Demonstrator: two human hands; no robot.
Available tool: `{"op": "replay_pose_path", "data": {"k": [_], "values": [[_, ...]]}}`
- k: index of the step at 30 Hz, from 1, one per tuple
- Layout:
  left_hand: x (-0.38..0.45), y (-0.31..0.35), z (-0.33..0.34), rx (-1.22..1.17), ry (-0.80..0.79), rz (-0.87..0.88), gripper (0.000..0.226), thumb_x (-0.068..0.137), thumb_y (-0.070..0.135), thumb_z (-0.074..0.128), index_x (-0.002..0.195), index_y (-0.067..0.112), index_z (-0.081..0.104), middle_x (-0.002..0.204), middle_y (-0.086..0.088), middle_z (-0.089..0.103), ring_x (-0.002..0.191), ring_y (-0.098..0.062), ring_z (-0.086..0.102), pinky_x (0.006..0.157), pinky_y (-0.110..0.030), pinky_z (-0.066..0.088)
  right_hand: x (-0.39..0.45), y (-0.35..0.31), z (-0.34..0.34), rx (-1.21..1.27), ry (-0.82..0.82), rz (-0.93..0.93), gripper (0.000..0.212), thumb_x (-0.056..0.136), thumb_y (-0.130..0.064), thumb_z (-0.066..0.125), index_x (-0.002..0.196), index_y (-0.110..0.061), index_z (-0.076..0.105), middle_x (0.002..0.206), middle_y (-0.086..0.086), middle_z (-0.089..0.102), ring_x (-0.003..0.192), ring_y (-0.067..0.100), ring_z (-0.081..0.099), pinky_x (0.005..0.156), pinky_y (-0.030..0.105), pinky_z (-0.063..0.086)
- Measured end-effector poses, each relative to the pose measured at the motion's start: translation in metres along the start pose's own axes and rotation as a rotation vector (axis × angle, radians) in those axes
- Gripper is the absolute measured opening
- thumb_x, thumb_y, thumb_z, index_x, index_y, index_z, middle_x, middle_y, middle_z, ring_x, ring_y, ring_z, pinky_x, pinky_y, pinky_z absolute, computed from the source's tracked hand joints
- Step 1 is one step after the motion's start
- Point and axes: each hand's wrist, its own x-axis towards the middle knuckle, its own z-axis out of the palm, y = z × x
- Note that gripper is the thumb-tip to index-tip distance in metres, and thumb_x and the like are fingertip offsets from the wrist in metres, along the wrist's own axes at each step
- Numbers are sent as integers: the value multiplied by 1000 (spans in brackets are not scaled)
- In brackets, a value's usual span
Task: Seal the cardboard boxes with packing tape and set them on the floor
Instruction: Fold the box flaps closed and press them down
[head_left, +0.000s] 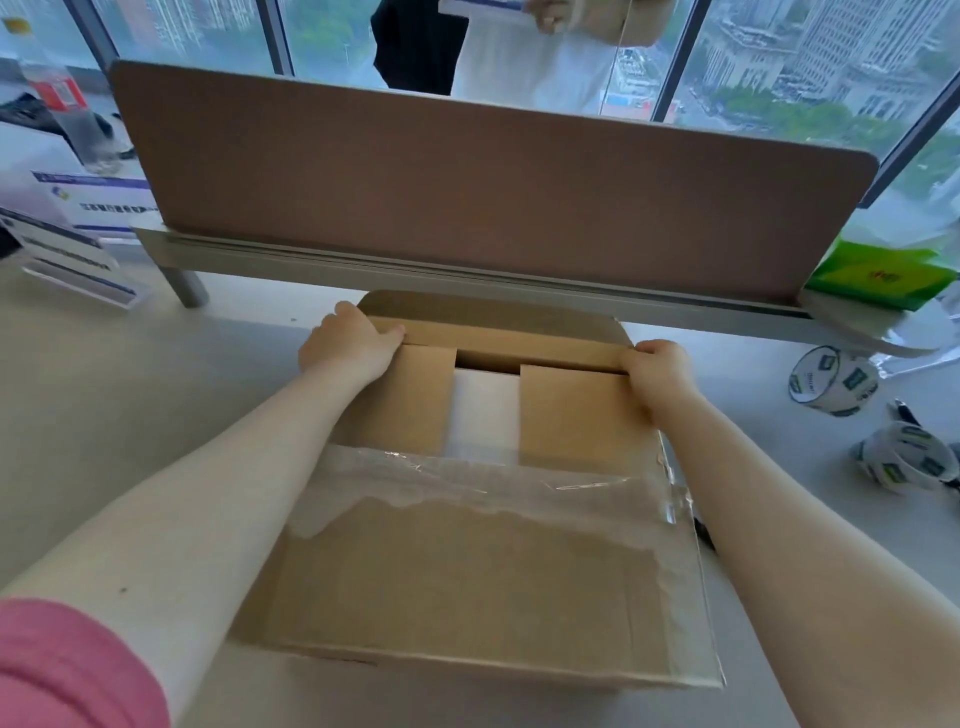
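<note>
Cardboard box (467, 561) on white desk (130, 415), near flap folded with old clear tape, left hand (348, 340) and right hand (657, 366) each gripping far flap (509, 340) ends, two tape rolls (831, 382) well right.

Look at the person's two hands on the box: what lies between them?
In the head view, the far flap of the cardboard box spans from the left hand to the right hand; both grip it.
</note>
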Motion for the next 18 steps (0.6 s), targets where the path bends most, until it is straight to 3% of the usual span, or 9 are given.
{"op": "replay_pose_path", "data": {"k": [2,4,5,6,8,10,13,15,18], "values": [[5,-1,-1,-78,9,-1,66,87,46,55,132,1,38,136,-18,44,127,-36,42,100,-42,39,4,-4,1,54,0,16,35,84,4,41,58,-14,25,60,3,23,55,17,20,48,27,14],[7,-1,-2,-131,34,7,70,84,44,62,132,0,38,137,-19,41,129,-36,39,102,-43,36,7,-7,0,103,7,11,23,83,7,40,70,-11,39,69,7,38,63,17,31,52,25,23],[6,-1,-4,-149,46,9,73,82,43,64,134,0,36,138,-19,39,130,-36,37,104,-43,35,6,-8,0,121,13,2,19,84,8,40,87,-9,49,83,13,50,73,18,38,57,25,29],[6,0,-6,-162,56,10,76,81,40,67,136,0,33,140,-19,37,132,-36,35,105,-43,34,4,-8,-1,136,22,-2,31,85,8,41,111,-5,52,104,16,56,84,19,42,63,27,33],[4,1,-10,-199,77,20,83,78,34,72,140,3,26,142,-19,35,133,-35,33,106,-44,33,-1,-9,-4,174,46,-8,49,85,6,43,132,-7,39,127,14,52,94,19,44,74,29,37],[1,0,-14,-301,93,47,88,77,32,73,144,9,21,144,-16,34,134,-34,33,108,-46,33,-10,-10,-9,234,82,-42,47,86,3,48,131,-7,38,124,11,52,96,18,45,79,29,39],[-12,-4,-23,-546,96,95,80,81,45,65,143,17,23,143,-8,39,132,-29,38,108,-43,35,-28,-16,-17,334,126,-132,43,88,-12,57,128,-7,40,112,5,52,92,13,47,79,24,38],[-26,-6,-30,-687,82,94,62,86,50,54,133,17,29,135,-3,45,127,-24,43,99,-35,36,-40,-18,-21,399,144,-185,45,89,-24,58,128,-10,39,101,-3,49,89,9,48,77,20,38],[-41,-9,-40,-840,77,36,43,92,55,39,110,16,34,111,-1,46,109,-22,46,88,-30,32,-50,-15,-23,479,163,-164,46,90,-39,53,123,-9,43,103,-3,47,97,11,47,86,26,39]]}}
